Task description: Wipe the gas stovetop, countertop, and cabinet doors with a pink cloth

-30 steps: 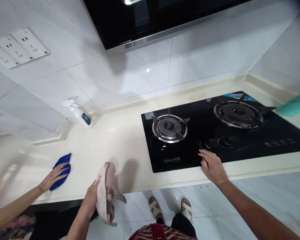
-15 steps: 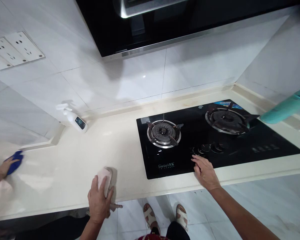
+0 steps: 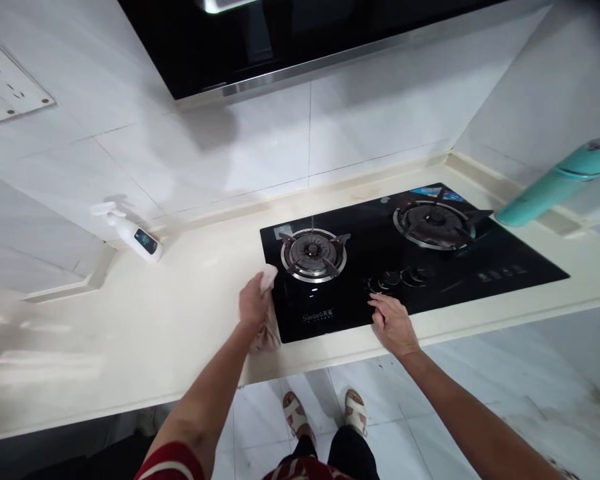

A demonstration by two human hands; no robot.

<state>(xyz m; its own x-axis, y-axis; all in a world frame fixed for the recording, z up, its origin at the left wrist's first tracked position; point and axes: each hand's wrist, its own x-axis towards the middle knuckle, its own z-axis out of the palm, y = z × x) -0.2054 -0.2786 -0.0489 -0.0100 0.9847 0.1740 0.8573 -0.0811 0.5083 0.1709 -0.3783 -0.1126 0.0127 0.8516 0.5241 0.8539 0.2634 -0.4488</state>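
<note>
"Sianbao"-like brand lettering (image 3: pixel 318 315) on black stove (image 3: pixel 367 243), spray bottle label (image 3: pixel 146 241) too small to read

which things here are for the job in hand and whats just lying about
Probably part of it:
cloth, gripped in the left hand
hob, beside the cloth, with the right hand near its knobs
counter

Seemingly just there:
spray bottle, untouched on the counter, though it might serve
teal bottle, beside the hob
</note>
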